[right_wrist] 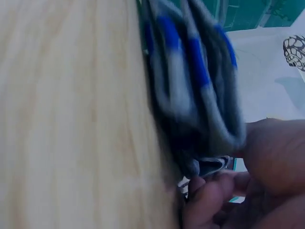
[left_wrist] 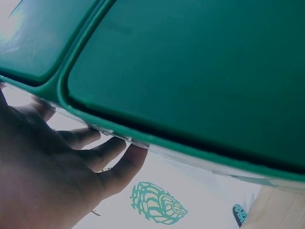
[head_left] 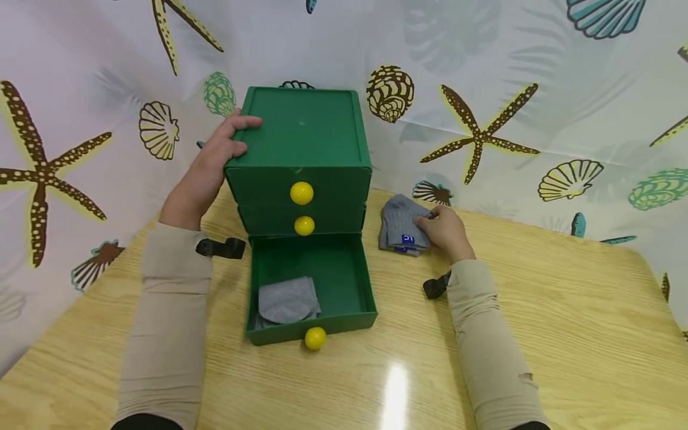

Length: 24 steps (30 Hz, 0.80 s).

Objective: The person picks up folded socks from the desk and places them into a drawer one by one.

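Observation:
A green drawer cabinet (head_left: 301, 128) with round yellow knobs stands on the table, its bottom drawer (head_left: 338, 280) pulled out. My left hand (head_left: 217, 146) rests on the cabinet's upper left edge; in the left wrist view its fingers (left_wrist: 116, 167) reach along the rim. Inside the drawer, at the front left, lies a folded grey pair of socks (head_left: 287, 301). To the right of the cabinet, my right hand (head_left: 446, 230) pinches the right side of another folded pair of grey socks (head_left: 398, 221) with blue labels. The right wrist view shows the layered sock cuffs (right_wrist: 190, 71) close over the wood.
The two upper drawers are closed, with yellow knobs (head_left: 301, 193) at their fronts. Behind the cabinet hangs a white cloth (head_left: 333, 42) printed with shells and starfish. The light wooden table (head_left: 564, 334) extends to the right and in front of the open drawer.

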Each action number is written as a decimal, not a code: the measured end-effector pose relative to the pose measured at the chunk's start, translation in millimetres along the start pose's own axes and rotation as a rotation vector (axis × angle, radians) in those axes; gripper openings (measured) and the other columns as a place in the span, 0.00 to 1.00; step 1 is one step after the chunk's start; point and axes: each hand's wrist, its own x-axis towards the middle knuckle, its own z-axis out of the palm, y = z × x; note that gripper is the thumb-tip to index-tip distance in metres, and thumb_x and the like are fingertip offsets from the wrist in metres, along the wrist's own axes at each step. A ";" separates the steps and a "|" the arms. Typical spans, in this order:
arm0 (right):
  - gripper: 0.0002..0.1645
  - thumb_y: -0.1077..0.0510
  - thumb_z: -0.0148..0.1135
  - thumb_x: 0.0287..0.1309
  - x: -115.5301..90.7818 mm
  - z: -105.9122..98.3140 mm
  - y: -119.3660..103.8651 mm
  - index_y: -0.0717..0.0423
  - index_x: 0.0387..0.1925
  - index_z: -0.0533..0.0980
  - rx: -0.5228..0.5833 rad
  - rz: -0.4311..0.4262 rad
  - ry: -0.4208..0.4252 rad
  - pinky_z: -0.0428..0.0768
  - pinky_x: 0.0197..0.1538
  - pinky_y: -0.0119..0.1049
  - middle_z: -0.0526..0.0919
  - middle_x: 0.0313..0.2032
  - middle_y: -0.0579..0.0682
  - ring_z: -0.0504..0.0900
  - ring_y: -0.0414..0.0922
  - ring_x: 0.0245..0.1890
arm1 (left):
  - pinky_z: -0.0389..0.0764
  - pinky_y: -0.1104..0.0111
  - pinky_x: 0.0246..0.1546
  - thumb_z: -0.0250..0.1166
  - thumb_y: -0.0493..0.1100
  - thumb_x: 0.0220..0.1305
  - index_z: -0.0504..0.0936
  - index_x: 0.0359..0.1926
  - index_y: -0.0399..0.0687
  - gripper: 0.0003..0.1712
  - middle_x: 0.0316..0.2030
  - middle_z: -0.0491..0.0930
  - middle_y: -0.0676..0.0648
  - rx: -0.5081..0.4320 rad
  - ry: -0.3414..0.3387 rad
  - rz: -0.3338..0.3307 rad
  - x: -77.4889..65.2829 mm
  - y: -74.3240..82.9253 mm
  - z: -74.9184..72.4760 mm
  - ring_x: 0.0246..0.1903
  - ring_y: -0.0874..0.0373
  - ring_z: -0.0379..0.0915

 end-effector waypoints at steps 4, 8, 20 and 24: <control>0.14 0.54 0.58 0.69 -2.2 0.7 1.1 0.63 0.44 0.71 0.116 -0.042 0.096 0.68 0.40 0.44 0.73 0.41 0.59 0.70 0.51 0.35 | 0.39 0.47 0.71 0.42 0.47 0.72 0.66 0.73 0.51 0.30 0.80 0.33 0.56 -0.001 0.006 0.005 0.1 0.3 0.8 0.76 0.57 0.24; 0.10 0.55 0.53 0.73 -5.9 1.0 -2.9 0.57 0.46 0.66 0.313 -0.077 0.167 0.68 0.38 0.40 0.71 0.42 0.57 0.70 0.48 0.35 | 0.38 0.47 0.71 0.41 0.47 0.72 0.66 0.73 0.51 0.30 0.80 0.33 0.57 0.004 0.003 -0.002 -0.3 0.5 1.5 0.76 0.58 0.23; 0.15 0.63 0.45 0.76 -24.8 -11.2 -23.7 0.60 0.60 0.67 0.502 -0.215 0.166 0.70 0.29 0.34 0.71 0.31 0.53 0.68 0.41 0.23 | 0.35 0.48 0.72 0.40 0.46 0.73 0.64 0.74 0.50 0.31 0.80 0.33 0.57 0.019 -0.005 -0.008 -1.9 -4.0 -0.9 0.76 0.61 0.21; 0.14 0.66 0.45 0.72 -44.7 -26.2 -43.1 0.66 0.42 0.79 0.494 -0.285 0.151 0.70 0.35 0.35 0.78 0.43 0.51 0.70 0.43 0.31 | 0.34 0.48 0.71 0.40 0.46 0.73 0.64 0.74 0.50 0.31 0.80 0.33 0.57 0.024 -0.010 0.001 1.3 -3.8 0.2 0.76 0.62 0.21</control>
